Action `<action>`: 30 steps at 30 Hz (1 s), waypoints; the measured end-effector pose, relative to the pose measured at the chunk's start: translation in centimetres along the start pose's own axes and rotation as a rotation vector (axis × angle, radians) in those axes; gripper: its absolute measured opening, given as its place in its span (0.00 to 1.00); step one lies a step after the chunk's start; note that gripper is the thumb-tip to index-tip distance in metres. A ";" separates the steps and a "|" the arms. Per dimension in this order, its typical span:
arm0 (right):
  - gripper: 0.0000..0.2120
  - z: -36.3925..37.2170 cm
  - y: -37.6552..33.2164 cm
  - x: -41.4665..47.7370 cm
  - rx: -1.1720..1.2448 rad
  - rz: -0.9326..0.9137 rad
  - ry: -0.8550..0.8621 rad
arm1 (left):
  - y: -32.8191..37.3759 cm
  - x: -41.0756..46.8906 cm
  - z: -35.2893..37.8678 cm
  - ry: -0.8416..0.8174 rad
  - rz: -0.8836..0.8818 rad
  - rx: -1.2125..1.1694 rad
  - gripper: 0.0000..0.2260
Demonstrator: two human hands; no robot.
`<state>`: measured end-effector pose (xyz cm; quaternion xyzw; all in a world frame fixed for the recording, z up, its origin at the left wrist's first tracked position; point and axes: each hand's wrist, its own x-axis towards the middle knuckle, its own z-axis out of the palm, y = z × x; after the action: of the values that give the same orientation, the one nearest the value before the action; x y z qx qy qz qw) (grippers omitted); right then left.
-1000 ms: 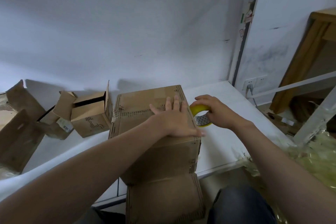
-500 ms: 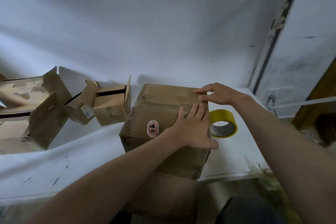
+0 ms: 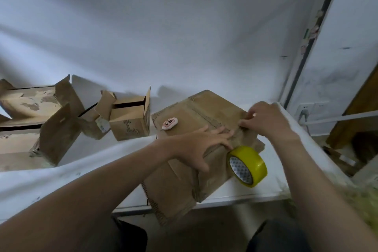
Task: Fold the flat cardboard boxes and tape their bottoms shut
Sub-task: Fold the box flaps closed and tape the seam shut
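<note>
Box (image 3: 182,180) under flat, spread left grip (image 3: 196,145); right grip (image 3: 266,120) curled at seam (image 3: 208,118), hold unclear.

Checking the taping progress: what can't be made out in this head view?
Head view, all:
- Seam of the cardboard box: the left hand lying flat covers it; taped or not is unclear.
- Right hand: motion blur hides whether its fingertips pinch anything.
- Tape roll: its free end is too small to find.
- Oval sticker: print blurred.

Bare hands (image 3: 201,145), dark trousers (image 3: 282,237)
</note>
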<state>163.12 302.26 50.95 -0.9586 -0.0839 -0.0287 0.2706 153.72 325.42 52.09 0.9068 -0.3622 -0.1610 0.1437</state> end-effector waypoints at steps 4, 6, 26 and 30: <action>0.09 1.7 -1.0 -2.0 0.221 -0.149 -0.022 | -0.7 -1.8 -0.1 0.054 -0.065 -0.143 0.36; 0.10 1.4 -0.6 -2.6 0.163 -0.108 -0.003 | -1.3 -2.7 0.3 0.103 -0.093 -0.150 0.37; 0.13 4.7 -11.8 -1.5 -0.049 -0.339 0.008 | -7.1 -7.2 0.9 0.457 -0.207 -0.330 0.23; 0.19 7.0 -16.1 3.1 -0.040 -0.446 -0.247 | -8.1 -7.4 1.9 0.506 -0.179 -0.337 0.20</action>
<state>163.44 319.92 53.58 -0.9178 -0.3252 0.0278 0.2262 152.87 336.00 48.67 0.9097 -0.2017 0.0000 0.3629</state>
